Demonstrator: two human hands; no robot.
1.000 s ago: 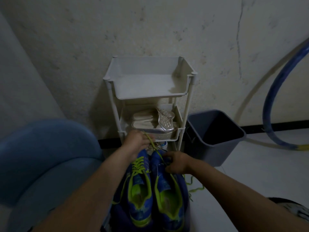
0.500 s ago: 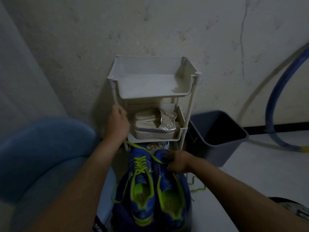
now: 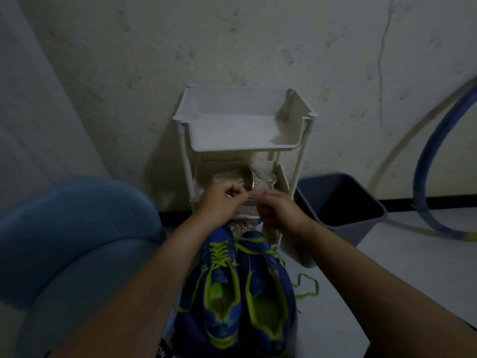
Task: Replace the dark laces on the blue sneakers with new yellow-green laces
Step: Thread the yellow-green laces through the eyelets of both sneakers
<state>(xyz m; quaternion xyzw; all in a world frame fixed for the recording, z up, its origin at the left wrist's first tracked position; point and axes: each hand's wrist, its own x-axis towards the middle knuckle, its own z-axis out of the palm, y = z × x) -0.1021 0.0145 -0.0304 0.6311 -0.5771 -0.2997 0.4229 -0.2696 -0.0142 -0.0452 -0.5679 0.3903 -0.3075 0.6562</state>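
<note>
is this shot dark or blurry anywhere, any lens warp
Head view: dim, bluish light, no glare; the white rack casts a shadow on the wall beside it; the left hand and right hand are motion-smeared, so the lace they pinch barely shows; the blue sneakers stay readable; wide-angle stretch warps the frame edges.

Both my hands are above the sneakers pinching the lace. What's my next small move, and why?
Probably bring the lace pinched by the left hand and right hand down to the next free eyelet of the right sneaker. The left sneaker shows several crossed rows; the right is laced only near the toe, its loose end on the floor.
</note>
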